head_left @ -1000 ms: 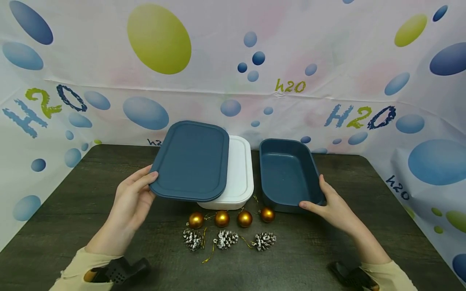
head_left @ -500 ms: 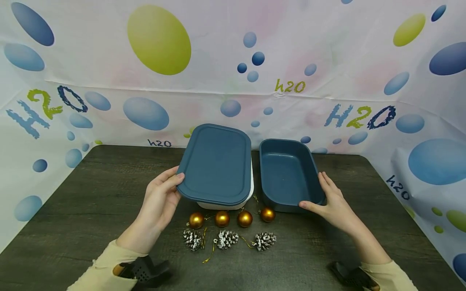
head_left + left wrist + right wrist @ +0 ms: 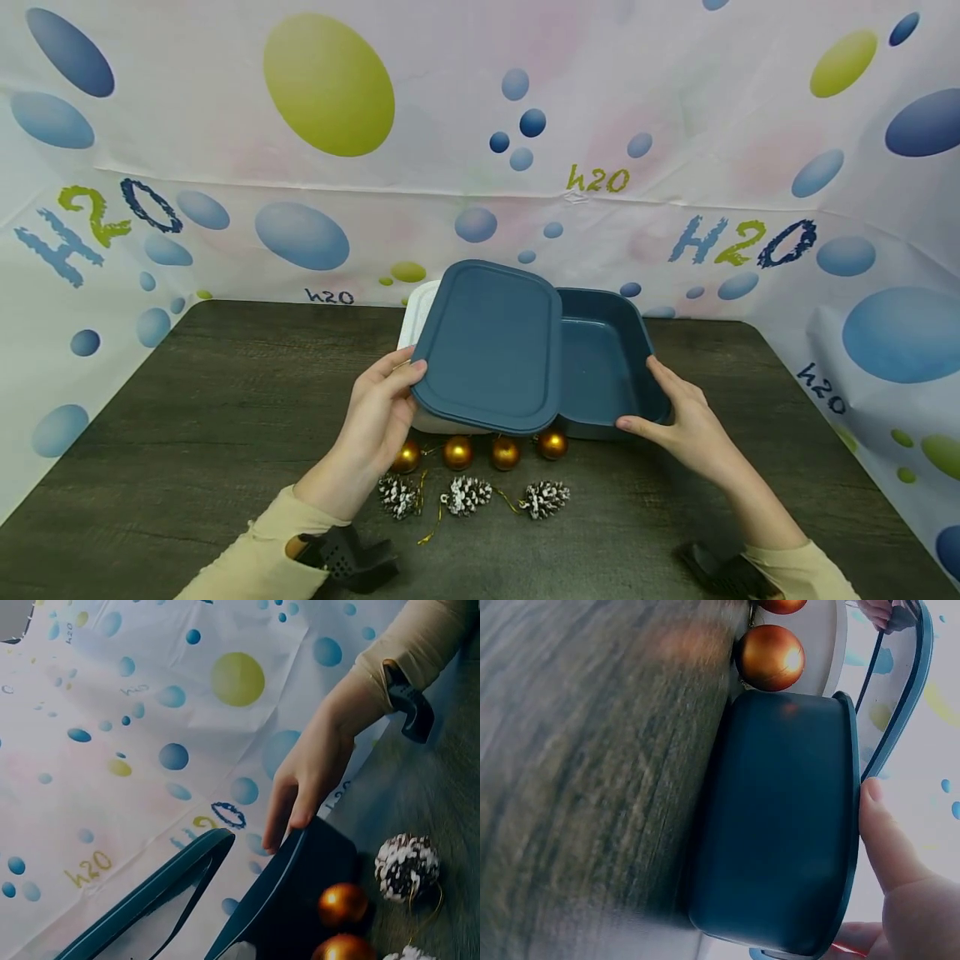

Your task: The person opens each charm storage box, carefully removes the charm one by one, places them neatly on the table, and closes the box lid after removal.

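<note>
My left hand (image 3: 375, 417) pinches the left edge of a dark blue rectangular lid (image 3: 491, 346), thumb on top. The lid is tilted in the air, over part of a white container (image 3: 417, 315) and the left side of an open dark blue container (image 3: 607, 367). In the left wrist view the lid (image 3: 142, 895) shows edge-on. My right hand (image 3: 682, 408) grips the near right corner of the blue container, thumb at the front rim and fingers along the right side. The right wrist view shows the thumb (image 3: 885, 840) against the container's rim.
Several gold balls (image 3: 506, 452) lie in a row just before the containers. Nearer, three frosted pine cones (image 3: 467, 496) with gold strings lie on the dark wooden table (image 3: 247, 400). A patterned white curtain (image 3: 450, 108) hangs behind the table.
My left hand has carried the lid rightward, from over the white container's left side to partly over the blue container. The right hand stays at the blue container's corner.
</note>
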Available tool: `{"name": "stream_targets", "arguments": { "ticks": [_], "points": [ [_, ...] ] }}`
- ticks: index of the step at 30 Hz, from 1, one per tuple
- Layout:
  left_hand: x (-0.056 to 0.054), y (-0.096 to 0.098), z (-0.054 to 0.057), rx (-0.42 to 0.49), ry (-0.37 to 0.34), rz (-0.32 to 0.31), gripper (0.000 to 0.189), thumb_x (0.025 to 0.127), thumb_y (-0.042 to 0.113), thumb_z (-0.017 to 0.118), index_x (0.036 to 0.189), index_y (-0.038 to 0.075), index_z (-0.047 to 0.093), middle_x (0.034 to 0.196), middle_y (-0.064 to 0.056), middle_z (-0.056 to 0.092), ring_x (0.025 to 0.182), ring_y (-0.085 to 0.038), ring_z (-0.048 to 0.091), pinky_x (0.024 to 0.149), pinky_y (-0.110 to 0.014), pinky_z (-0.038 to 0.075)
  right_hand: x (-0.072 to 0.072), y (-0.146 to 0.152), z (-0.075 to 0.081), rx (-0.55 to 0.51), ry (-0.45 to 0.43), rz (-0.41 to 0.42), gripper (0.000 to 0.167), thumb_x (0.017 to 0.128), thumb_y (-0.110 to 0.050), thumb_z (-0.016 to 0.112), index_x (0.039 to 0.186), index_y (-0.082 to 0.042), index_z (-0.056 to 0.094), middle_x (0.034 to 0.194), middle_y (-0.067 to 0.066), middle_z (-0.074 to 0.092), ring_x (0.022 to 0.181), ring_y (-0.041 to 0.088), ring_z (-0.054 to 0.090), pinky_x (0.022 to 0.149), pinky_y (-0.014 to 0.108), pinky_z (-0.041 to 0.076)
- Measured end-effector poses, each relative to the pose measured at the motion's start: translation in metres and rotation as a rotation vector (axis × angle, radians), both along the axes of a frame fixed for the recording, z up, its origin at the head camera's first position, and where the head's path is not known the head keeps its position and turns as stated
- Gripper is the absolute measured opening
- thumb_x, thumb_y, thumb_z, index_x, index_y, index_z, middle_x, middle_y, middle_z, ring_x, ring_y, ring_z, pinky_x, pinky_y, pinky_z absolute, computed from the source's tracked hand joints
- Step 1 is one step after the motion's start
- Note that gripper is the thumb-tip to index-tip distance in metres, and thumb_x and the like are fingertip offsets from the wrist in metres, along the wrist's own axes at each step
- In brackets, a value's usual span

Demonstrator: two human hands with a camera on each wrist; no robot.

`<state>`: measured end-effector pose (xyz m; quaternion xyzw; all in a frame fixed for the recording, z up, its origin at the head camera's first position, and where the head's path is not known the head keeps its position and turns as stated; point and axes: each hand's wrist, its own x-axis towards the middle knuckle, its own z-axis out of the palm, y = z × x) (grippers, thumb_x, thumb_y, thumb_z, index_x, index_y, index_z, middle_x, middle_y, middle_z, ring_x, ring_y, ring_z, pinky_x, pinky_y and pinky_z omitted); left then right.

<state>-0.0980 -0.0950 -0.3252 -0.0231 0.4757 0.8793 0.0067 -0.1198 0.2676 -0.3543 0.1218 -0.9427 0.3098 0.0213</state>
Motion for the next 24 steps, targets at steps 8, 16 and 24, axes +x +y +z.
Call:
{"name": "stream_targets", "arguments": {
  "ticks": [8, 16, 24],
  "points": [
    [-0.002, 0.019, -0.002, 0.023, -0.006, -0.019, 0.042, 0.096, -0.005, 0.045, 0.135, -0.014, 0.032, 0.107, -0.01, 0.055, 0.089, -0.013, 0.06, 0.082, -0.022, 0.047, 0.001, 0.0, 0.001, -0.011, 0.021, -0.01, 0.097, 0.08, -0.041, 0.077, 0.15, -0.001, 0.024, 0.151, 0.027, 0.025, 0.131, 0.051, 0.019, 0.09, 0.074, 0.025],
    [-0.004, 0.037, -0.005, 0.044, 0.015, -0.036, 0.04, 0.095, -0.005, 0.046, 0.132, -0.014, 0.036, 0.102, -0.006, 0.058, 0.091, -0.013, 0.059, 0.082, -0.023, 0.047, 0.007, -0.004, 0.006, -0.072, 0.041, 0.039, 0.091, 0.079, -0.035, 0.079, 0.152, -0.013, 0.027, 0.149, 0.027, 0.025, 0.133, 0.048, 0.019, 0.089, 0.074, 0.027],
    [-0.003, 0.049, -0.009, 0.077, 0.007, -0.048, 0.039, 0.094, -0.005, 0.047, 0.132, -0.009, 0.038, 0.087, -0.001, 0.06, 0.082, -0.012, 0.058, 0.075, -0.021, 0.047, 0.011, -0.008, 0.009, -0.102, 0.016, 0.095, 0.081, 0.081, -0.033, 0.077, 0.149, -0.018, 0.036, 0.148, 0.021, 0.031, 0.134, 0.045, 0.024, 0.09, 0.071, 0.03]
  ]
}}
